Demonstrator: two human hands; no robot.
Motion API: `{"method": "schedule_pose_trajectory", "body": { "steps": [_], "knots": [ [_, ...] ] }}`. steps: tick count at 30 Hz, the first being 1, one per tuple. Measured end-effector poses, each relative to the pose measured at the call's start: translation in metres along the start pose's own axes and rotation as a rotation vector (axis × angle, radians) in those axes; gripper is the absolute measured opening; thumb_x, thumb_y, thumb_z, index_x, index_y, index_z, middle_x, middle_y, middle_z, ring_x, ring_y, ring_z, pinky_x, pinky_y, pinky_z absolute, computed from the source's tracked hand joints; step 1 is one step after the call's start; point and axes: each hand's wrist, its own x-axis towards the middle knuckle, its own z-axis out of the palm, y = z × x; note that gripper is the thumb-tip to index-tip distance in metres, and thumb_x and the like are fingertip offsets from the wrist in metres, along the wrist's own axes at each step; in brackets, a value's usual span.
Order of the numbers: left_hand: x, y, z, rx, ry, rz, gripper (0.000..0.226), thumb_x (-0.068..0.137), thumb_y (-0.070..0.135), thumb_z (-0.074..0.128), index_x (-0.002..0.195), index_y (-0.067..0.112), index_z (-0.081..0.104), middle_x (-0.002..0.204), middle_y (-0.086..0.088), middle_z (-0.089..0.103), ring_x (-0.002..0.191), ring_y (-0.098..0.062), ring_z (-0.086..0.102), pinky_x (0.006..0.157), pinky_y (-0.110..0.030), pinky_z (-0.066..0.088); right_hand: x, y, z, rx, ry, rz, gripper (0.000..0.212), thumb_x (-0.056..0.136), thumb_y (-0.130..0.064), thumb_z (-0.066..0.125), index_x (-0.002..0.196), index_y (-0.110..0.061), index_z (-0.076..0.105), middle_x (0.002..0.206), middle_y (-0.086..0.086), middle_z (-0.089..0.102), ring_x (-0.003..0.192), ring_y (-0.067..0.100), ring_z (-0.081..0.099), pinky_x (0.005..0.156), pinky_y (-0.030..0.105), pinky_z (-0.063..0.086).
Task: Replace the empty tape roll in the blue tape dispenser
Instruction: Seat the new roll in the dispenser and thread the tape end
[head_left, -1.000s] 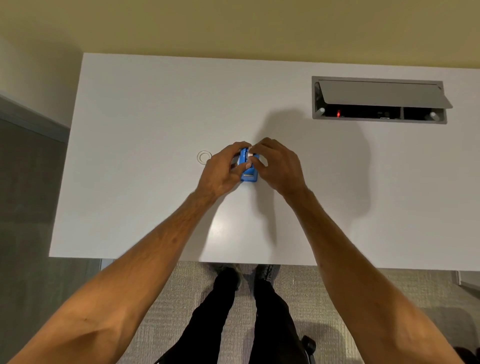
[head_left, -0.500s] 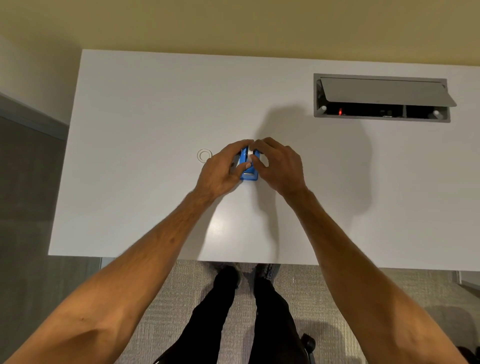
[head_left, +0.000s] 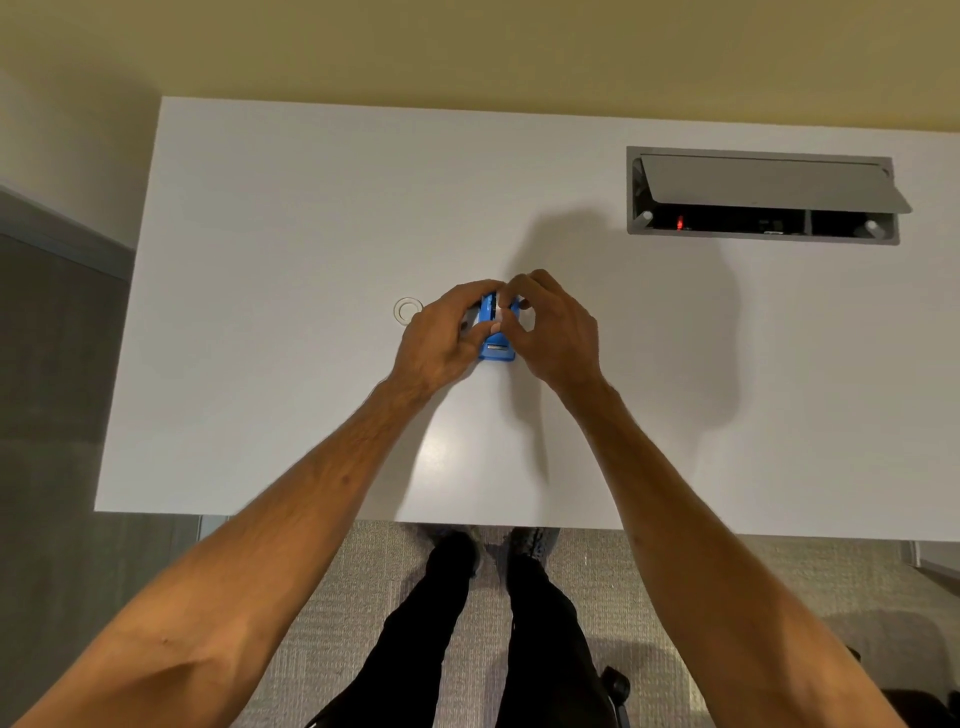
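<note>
The blue tape dispenser (head_left: 497, 347) stands on the white table (head_left: 291, 218) near its middle, its cutter end towards me. My left hand (head_left: 441, 338) grips it from the left side. My right hand (head_left: 556, 332) closes on it from the right, fingertips pinching at something white (head_left: 500, 312) in the top of the dispenser. Most of the dispenser is hidden by my fingers. A small clear tape ring (head_left: 408, 310) lies flat on the table just left of my left hand.
A grey cable box (head_left: 761, 195) with its lid tilted up is sunk into the table at the back right; a red light glows inside. The table's near edge runs above my legs and shoes on the carpet.
Both hands stay on the dispenser; my right fingertips have shifted slightly over its top. The view has barely moved.
</note>
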Motion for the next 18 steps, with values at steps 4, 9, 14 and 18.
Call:
{"method": "schedule_pose_trajectory", "body": {
  "steps": [4,9,14,18],
  "knots": [
    [0.0007,0.0024,-0.0025,0.0,-0.021,-0.021,0.057,0.104,0.059,0.059,0.152,0.029,0.059,0.147,0.005,0.07,0.131,-0.021,0.07,0.109,-0.046,0.062,-0.0018,0.0012,0.0002,0.015,0.022,0.004,0.014,0.102,-0.035,0.07,0.109,-0.023,0.068,0.11,-0.006,0.071,0.084,0.017,0.073,0.068,0.033,0.065],
    [0.0004,0.0014,-0.0001,0.02,-0.012,-0.047,0.055,0.104,0.051,0.064,0.155,0.03,0.057,0.148,0.006,0.069,0.132,-0.02,0.069,0.11,-0.045,0.06,0.0021,0.0024,-0.0031,0.034,-0.032,-0.02,0.03,0.098,-0.041,0.071,0.124,-0.026,0.066,0.119,-0.007,0.072,0.092,0.017,0.075,0.073,0.028,0.062],
    [-0.0001,0.0009,0.0014,0.024,-0.026,-0.058,0.056,0.105,0.053,0.062,0.156,0.033,0.053,0.148,0.008,0.069,0.133,-0.02,0.069,0.11,-0.045,0.06,0.0022,0.0038,-0.0034,-0.04,-0.039,-0.07,0.03,0.099,-0.038,0.073,0.124,-0.023,0.07,0.121,-0.003,0.071,0.09,0.019,0.075,0.071,0.026,0.059],
    [0.0014,0.0001,0.0008,0.039,-0.024,-0.045,0.054,0.104,0.054,0.062,0.154,0.034,0.053,0.147,0.008,0.069,0.132,-0.021,0.07,0.108,-0.048,0.061,0.0021,0.0014,-0.0045,-0.02,-0.026,-0.049,0.018,0.103,-0.038,0.069,0.116,-0.027,0.07,0.119,-0.007,0.071,0.092,0.016,0.075,0.069,0.021,0.051]
  ]
}}
